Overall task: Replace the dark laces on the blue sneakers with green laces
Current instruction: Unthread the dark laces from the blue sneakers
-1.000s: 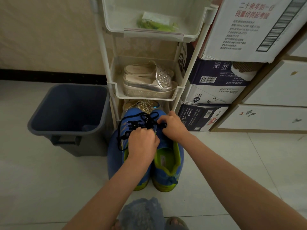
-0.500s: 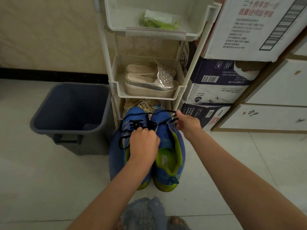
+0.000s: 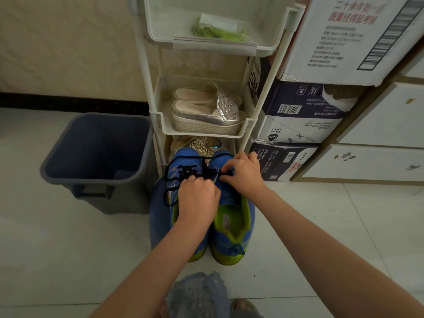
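The pair of blue sneakers [image 3: 231,216] is stood on the floor directly in front of the white shelf rack [image 3: 158,125], toes toward it, with a grey bin [image 3: 91,193] to the left of the rack and stacked cardboard boxes [image 3: 298,125] to its right. The dark lace [image 3: 183,173] is seen threaded only through the front eyelets of the left shoe, its loose lengths trailing down that shoe's outer side and across toward the right shoe. The left hand [image 3: 198,198] is closed over the tongue of the left shoe, apparently pinning the shoe and lace, though what lies beneath the fist cannot be told. The right hand [image 3: 244,174] is pinched narrowly on a strand of the lace; 0.5 s ago it had been drawn out to the right of the rack's foot with the strand taut, and it has now been brought back in over the shoes. From this it is judged that 1 length has just been pulled free and a fresh hold is being taken for the next eyelet. The unlacing is therefore judged to be partly done. The green laces [image 3: 218,33], seemingly bagged, are left on the rack's top shelf
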### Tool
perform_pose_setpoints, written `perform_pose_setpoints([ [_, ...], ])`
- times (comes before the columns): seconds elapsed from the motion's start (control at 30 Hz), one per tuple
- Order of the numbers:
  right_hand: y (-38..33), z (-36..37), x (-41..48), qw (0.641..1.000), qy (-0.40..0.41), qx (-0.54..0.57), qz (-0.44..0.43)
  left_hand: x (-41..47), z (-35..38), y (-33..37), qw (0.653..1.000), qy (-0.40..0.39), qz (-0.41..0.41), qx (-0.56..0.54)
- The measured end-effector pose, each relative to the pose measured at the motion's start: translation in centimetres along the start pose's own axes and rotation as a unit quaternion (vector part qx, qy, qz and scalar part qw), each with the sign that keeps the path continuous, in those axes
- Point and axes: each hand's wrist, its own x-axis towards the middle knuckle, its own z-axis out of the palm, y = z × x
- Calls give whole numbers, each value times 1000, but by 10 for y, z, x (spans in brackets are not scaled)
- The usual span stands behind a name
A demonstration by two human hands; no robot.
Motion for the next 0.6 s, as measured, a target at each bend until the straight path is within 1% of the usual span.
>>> perform_pose_setpoints([
  [0.17, -6, -1, 4, 999, 3, -15, 38, 1, 1, 0, 1000, -2, -8, -9],
  [0.3, -1, -2, 7, 996, -32, 16, 84, 0, 2, 0, 1000, -1, -9, -7],
  [0.4, -2, -2, 10, 996, -59, -16, 63, 1, 1, 0, 1000, 0, -10, -7],
  [0.43, -1, -1, 10, 997, -55, -23, 55, 2, 1, 0, 1000, -1, -10, -6],
  [0.47, 0, -1, 10, 998, -32, -18, 55, 2, 1, 0, 1000, -1, -10, -6],
  [0.5, 3, 0, 11, 998, 10, 1, 68, 1, 1, 0, 1000, -2, -9, -6],
  [0.53, 7, -1, 11, 992, 68, 35, 104, 1, 0, 0, 1000, -2, -10, -8],
  [0.6, 17, -6, 12, 958, 170, 110, 204, 1, 1, 0, 1000, 0, -13, -18],
])
